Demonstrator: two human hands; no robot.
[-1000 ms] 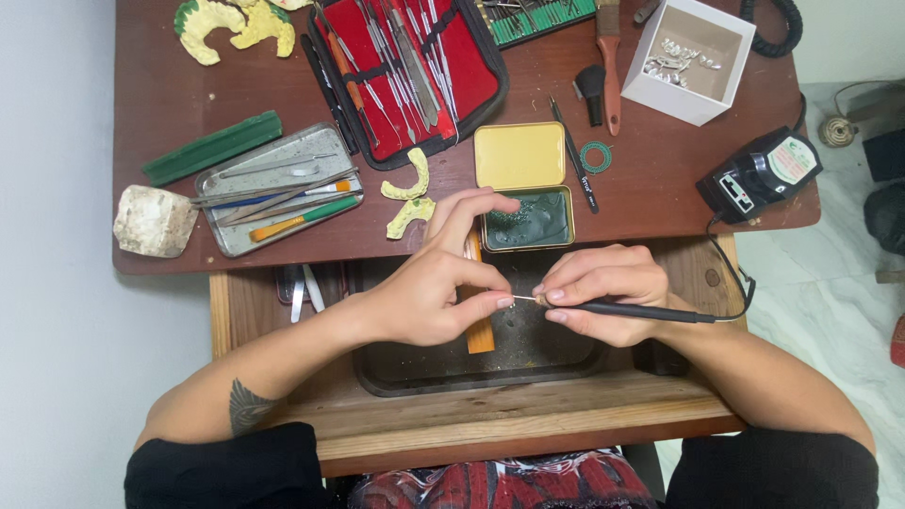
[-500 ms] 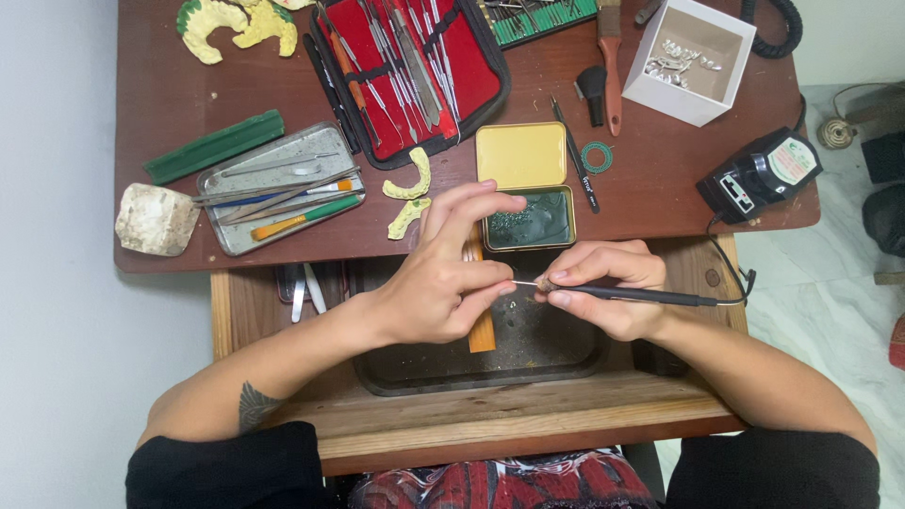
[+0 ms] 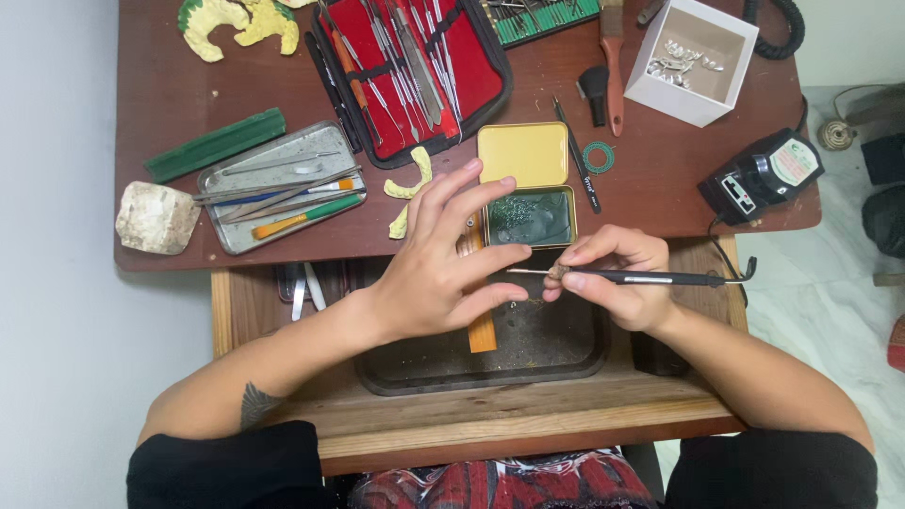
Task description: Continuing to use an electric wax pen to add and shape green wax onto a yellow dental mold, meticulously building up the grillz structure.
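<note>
— What is the right hand (image 3: pixel 617 283) doing?
— It is pinching a thin black tool (image 3: pixel 650 277), lying level over the dark tray (image 3: pixel 415 377), its fine tip pointing left.
— And the left hand (image 3: pixel 443 269)?
— Its fingers are spreading wide, thumb and forefinger closing at the tool's tip; whether they are gripping anything there, I cannot tell.
— What is lying behind them?
— An open tin (image 3: pixel 528 193) on the table (image 3: pixel 170 104), just beyond the fingers.

The left hand (image 3: pixel 443 273) covers most of the orange wooden peg (image 3: pixel 482 328), and the small piece pinched at the handpiece (image 3: pixel 650 277) tip is too small to identify. The red instrument case (image 3: pixel 415 71), green rack (image 3: pixel 542 19) and coiled black cord (image 3: pixel 778 28) are cut off by the top edge. Contents of the white box (image 3: pixel 693 58) cannot be made out.
</note>
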